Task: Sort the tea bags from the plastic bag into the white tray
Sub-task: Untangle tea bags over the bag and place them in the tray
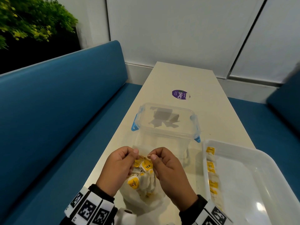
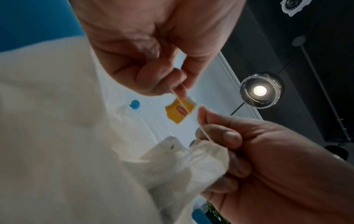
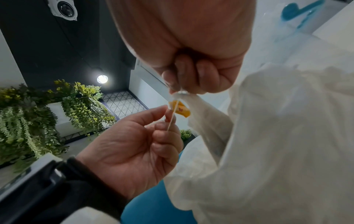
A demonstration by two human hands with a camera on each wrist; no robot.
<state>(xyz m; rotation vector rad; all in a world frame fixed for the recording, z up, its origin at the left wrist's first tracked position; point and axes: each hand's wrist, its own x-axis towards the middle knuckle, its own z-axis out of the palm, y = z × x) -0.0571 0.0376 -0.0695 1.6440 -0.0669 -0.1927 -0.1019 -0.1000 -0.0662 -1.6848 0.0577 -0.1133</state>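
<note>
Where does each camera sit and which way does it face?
Head: looks forward and down at the table, both hands, white tray.
Left wrist: under the left hand, looks up at the string and ceiling lamp.
Right wrist: under the right hand, looks up toward plants.
Shared: both hands pinching the string by a yellow tag.

I see yellow tags (image 1: 133,183) with black print on white tea bags (image 1: 148,181), over a cream tabletop (image 1: 186,78). The clear container (image 1: 165,120) has blue clips, the tray (image 1: 243,153) is white. Blue bench seats (image 1: 56,95) flank a purple sticker (image 1: 180,94); my wristbands (image 1: 87,208) show black-and-white square markers.
</note>
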